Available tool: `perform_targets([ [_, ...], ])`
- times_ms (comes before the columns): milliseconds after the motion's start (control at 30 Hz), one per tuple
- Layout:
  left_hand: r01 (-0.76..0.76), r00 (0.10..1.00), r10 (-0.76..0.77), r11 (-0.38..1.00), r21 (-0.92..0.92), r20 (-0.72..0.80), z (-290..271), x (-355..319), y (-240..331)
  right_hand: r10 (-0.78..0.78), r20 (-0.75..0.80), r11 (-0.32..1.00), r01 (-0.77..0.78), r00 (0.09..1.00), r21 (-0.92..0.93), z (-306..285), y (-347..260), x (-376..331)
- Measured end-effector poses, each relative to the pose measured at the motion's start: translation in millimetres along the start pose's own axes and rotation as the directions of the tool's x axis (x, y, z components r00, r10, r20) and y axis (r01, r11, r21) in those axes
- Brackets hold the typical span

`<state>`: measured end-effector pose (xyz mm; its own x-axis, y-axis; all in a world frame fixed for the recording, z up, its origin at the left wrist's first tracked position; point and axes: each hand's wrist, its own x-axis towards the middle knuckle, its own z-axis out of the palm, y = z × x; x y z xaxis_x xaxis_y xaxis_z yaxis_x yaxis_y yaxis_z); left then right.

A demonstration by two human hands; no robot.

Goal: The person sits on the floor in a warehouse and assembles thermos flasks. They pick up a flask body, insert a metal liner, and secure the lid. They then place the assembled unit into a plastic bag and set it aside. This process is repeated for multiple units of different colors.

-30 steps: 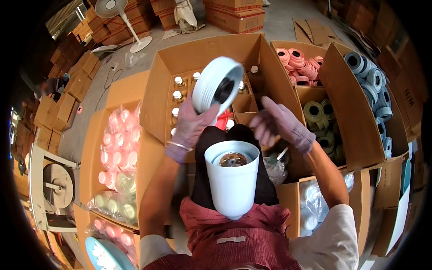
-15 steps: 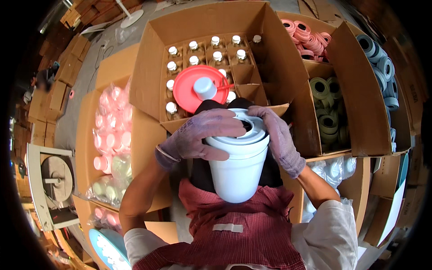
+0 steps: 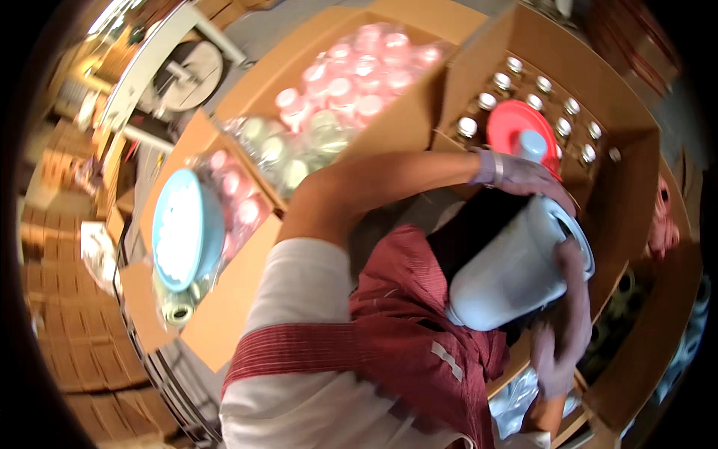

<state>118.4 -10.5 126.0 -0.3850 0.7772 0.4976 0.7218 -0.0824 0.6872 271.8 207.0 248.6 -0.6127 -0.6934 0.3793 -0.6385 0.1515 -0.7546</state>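
Seen from above, we hold a white plastic tub (image 3: pixel 512 273) tilted on its side against our lap, just in front of a red-striped apron (image 3: pixel 389 337). Our gloved left hand (image 3: pixel 523 178) lies flat over the top of the tub's white lid (image 3: pixel 572 236), fingers spread and curled over its rim, a pale band at the wrist. Our gloved right hand (image 3: pixel 565 322) wraps around the tub's far side, fingers closed against its wall; how the thumb sits there we cannot tell.

Just beyond the left hand stands an open cardboard box (image 3: pixel 621 112) of small capped jars (image 3: pixel 516 82) in rows, with a red round lid (image 3: pixel 520 127) lying across them. Left of it, another carton (image 3: pixel 299 82) holds pink-capped jars (image 3: pixel 366 67) under clear wrap. Further left, a pale blue round tray (image 3: pixel 178 228) rests tilted on more wrapped jars. At the right edge, reels of tape (image 3: pixel 662 232) show in a further box, blurred. Stacked cartons (image 3: pixel 67 337) crowd the floor at left.
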Motion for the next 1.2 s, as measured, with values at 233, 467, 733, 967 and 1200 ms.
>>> perform_targets([
  [233, 0.223, 0.973, -0.185, 0.908, -0.356, 0.138, 7.8, 8.2, -17.1, -0.258, 0.532, 0.793, -0.138, 0.806, 0.594, 60.4, -89.2, 46.9],
  [467, 0.174, 0.983, -0.175, 0.985, 0.012, 0.063, 3.4, -2.7, 10.0, -0.225, 0.828, 0.806, -0.379, 0.514, 0.455, 33.7, -77.9, 72.6],
  [733, 0.611, 0.788, -0.599, 0.729, -0.308, 0.146, -10.5, 1.6, 4.7, -0.441, 0.529, 0.666, -0.13, 0.725, 0.734, 54.6, -97.2, 89.8],
  [967, 0.632, 0.774, -0.631, 0.767, -0.113, 0.042, -23.0, 24.3, 58.9, -0.533, 0.302, 0.66, 0.166, 0.79, 0.732, -19.5, 21.0, 23.2],
  [1200, 0.344, 0.939, -0.335, 0.898, 0.275, -0.079, 22.5, 42.4, 69.7, 0.418, -0.312, 0.695, -0.08, 0.853, 0.714, -29.1, 144.2, -10.3],
])
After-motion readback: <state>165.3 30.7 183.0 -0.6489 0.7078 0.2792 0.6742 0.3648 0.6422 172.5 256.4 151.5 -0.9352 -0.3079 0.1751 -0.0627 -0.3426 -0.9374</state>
